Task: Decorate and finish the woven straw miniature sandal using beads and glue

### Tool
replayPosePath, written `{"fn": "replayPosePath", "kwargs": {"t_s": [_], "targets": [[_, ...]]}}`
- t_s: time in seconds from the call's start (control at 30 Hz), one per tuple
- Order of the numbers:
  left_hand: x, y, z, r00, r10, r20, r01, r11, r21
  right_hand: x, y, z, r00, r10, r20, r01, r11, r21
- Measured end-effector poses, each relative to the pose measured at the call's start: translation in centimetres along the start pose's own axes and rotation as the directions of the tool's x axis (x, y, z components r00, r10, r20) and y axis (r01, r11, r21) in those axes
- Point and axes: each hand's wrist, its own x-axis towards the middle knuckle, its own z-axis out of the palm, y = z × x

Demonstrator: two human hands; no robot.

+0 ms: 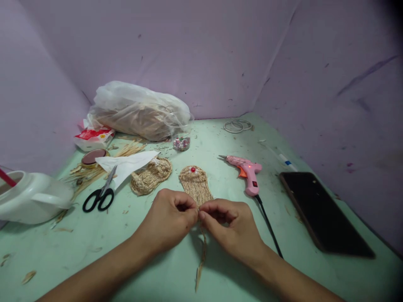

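A small woven straw slipper (197, 188), with a red bead and white beads at its far end, lies flat in front of me. At its near end my left hand (174, 216) and my right hand (231, 224) meet, fingertips pinched together. Between them they grip a twisted straw cord (203, 247), whose loose tail hangs down toward me. The exact pinch point is hidden by the fingers. Just to the left rests a second straw slipper (153, 178), partly covered by a white paper piece (130, 163).
Black-handled scissors (102, 195) and a white pot (37, 199) are on the left. A pink glue gun (247, 172) with a cord and a dark tablet (321, 214) lie right. Behind stand a plastic bag (135, 111), a cup of beads (181, 140) and metal rings (237, 126).
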Motion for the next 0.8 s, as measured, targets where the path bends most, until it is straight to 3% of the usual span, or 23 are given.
{"fn": "replayPosePath", "kwargs": {"t_s": [0.13,0.2,0.27,0.37,0.53,0.8], "targets": [[-0.1,0.1,0.0,1.0,0.004,0.02,-0.003,1.0,-0.023,-0.3,0.0,-0.2,0.99,-0.133,0.041,0.137,0.984,-0.115],[-0.2,0.2,0.1,1.0,-0.002,0.018,0.003,0.999,-0.032,-0.3,0.0,-0.2,0.989,-0.141,0.041,0.146,0.98,-0.136],[-0.2,0.3,0.1,1.0,-0.009,0.014,0.009,0.999,-0.04,-0.2,-0.1,-0.1,0.997,-0.071,0.02,0.073,0.992,-0.104],[-0.1,0.2,0.1,0.999,-0.022,0.031,0.025,0.997,-0.072,0.2,-0.3,0.1,0.991,0.13,0.021,-0.131,0.99,0.044],[0.1,0.2,-0.1,0.998,-0.028,0.054,0.034,0.992,-0.118,0.7,-0.7,0.1,0.906,0.408,0.11,-0.422,0.869,0.256],[0.3,0.4,-0.3,0.996,-0.064,0.056,0.073,0.983,-0.167,1.1,-0.7,-0.2,0.89,0.43,0.151,-0.453,0.806,0.38]]}}
